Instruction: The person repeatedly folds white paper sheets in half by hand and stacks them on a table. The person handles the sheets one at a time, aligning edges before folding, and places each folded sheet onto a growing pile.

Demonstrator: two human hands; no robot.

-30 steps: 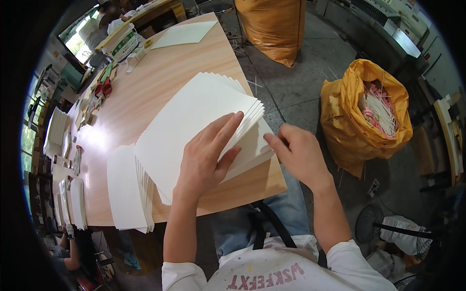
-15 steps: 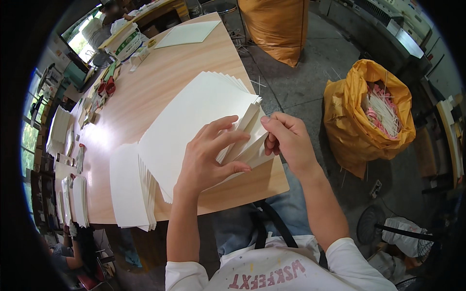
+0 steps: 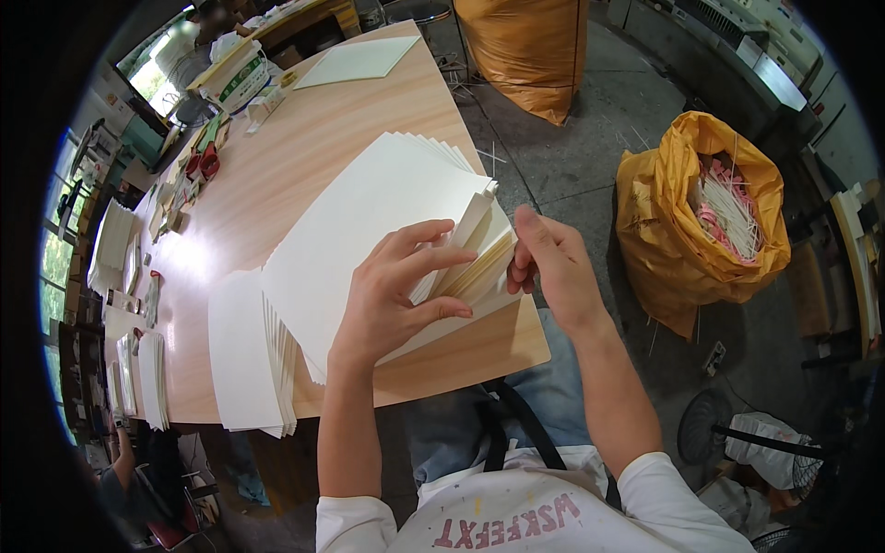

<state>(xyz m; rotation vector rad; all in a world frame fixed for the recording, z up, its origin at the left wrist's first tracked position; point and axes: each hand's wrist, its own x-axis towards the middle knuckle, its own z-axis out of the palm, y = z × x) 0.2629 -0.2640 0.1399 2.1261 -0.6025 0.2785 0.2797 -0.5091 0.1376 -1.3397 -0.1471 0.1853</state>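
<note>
Gray workshop floor (image 3: 590,157) lies right of a pale wooden desk (image 3: 323,138), an open orange sack (image 3: 645,244) nearby. Fanned white sheets (image 3: 359,221) lie stacked at the desk's near right; a person's left hand (image 3: 383,295) spreads unclenched fingers over them, while the right hand (image 3: 559,267) curls at their right edge, its fingers' grip unclear.
</note>
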